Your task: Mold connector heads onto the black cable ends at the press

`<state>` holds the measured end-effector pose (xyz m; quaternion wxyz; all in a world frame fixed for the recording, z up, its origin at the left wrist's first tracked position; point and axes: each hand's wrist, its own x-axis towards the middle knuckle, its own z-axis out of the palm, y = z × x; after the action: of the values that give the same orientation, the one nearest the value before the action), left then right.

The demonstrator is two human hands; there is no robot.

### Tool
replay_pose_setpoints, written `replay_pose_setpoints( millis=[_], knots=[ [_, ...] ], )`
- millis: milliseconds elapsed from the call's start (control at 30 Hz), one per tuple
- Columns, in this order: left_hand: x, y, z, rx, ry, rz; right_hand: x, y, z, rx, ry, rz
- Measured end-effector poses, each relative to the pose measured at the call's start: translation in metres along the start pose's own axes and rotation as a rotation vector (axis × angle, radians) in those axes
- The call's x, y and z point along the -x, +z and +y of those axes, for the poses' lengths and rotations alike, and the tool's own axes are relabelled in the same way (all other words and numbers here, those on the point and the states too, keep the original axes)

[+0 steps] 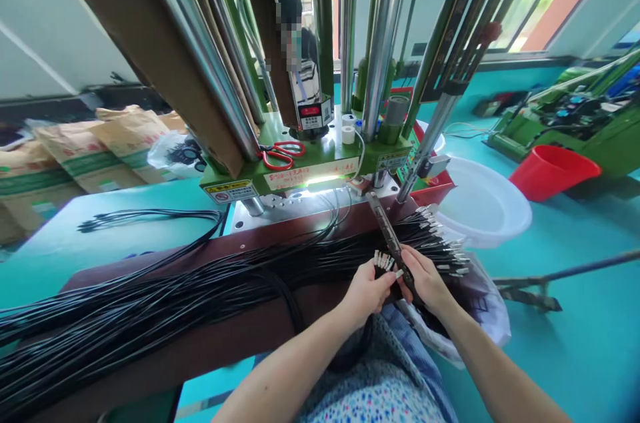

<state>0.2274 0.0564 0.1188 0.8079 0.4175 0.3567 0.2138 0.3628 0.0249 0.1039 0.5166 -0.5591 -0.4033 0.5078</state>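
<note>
My left hand [366, 289] is closed around several black cables whose silver connector ends [383, 261] stick up above its fingers. Thumb and fingertips pinch near one connector beside the bar. In my right hand [425, 277] is a long, dark metal bar [386, 226], tilted with its far end toward the press; small details along its face are hard to make out. A thick spread of black cables [200, 286] lies across the brown bench ledge [240, 336] behind both hands. Many more silver cable ends [450, 251] fan out just right of the bar.
The green press [320, 166] with steel columns stands directly ahead, red-handled scissors [283, 155] on its base. At the right are a white plastic-lined container [493, 316], a white basin [485, 203] and a red bucket [555, 173]. Paper sacks [75, 149] stand at the left.
</note>
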Motion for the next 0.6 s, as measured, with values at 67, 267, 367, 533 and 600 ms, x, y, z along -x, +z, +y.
replay_pose_setpoints(
  millis=[67, 267, 367, 533, 600],
  knots=[
    [0.000, -0.001, 0.000, -0.002, -0.002, -0.007, 0.000, -0.001, 0.000, 0.019, -0.015, -0.007],
    [-0.002, 0.002, 0.001, -0.054, -0.003, 0.064, 0.006, 0.005, 0.002, 0.198, -0.079, 0.055],
    [-0.004, 0.001, -0.001, -0.081, 0.079, 0.097, 0.007, 0.006, 0.004, 0.216, -0.087, 0.066],
    [-0.009, -0.008, -0.004, -0.123, 0.277, 0.269, 0.005, 0.001, 0.003, -0.004, -0.008, 0.065],
    [-0.010, -0.010, -0.005, -0.048, 0.271, 0.310, 0.004, -0.001, 0.003, -0.052, -0.007, 0.052]
  ],
)
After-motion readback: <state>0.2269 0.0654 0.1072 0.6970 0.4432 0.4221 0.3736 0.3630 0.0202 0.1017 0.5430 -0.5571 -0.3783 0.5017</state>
